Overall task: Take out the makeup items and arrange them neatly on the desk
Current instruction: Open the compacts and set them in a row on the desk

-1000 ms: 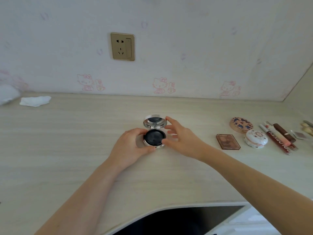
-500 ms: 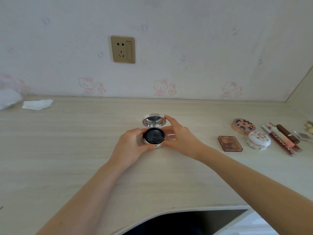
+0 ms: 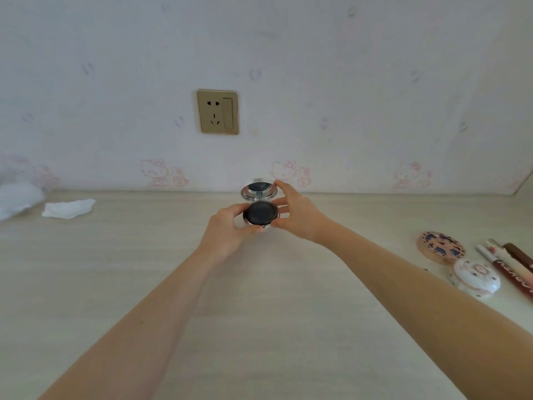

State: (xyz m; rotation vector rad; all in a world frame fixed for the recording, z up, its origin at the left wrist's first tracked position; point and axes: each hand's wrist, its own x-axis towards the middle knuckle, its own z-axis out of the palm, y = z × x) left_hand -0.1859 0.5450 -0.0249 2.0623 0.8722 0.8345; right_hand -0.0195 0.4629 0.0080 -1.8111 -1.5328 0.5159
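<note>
Head view looks down on a round silver compact point(image 3: 260, 205), held open just above the pale wood-grain worktop point(image 3: 274, 327) near the centre of the frame. Its base holds a dark, matte round puff or pad that fills the well, and the hinged lid stands up at 12 o'clock with a mirror that reflects a dark shape. The left hand point(image 3: 227, 230) cups the base from 9 o'clock, thumb and fingers curled round its rim; the right hand point(image 3: 297, 215) grips the 3 o'clock side, its fingers point(image 3: 281, 184) pinching the lid's edge while the thumb presses the base. Whether the base touches the worktop is hard to tell, since the hands hide its underside. At 3 o'clock of the compact, well apart from it, lie other makeup items close together: a round patterned case point(image 3: 441, 247), a white decorated pot point(image 3: 476, 278) just beside it, and several lip tubes point(image 3: 507, 264) running to the frame's right edge. At 9 o'clock, far off near the wall point(image 3: 288, 53), sits a crumpled white tissue point(image 3: 68, 208), with a blurred white object point(image 3: 17, 197) beyond it. A gold wall socket point(image 3: 218, 112) is mounted at 12 o'clock. Between the hands and the near edge at 6 o'clock stretches bare worktop, crossed only by both forearms.
</note>
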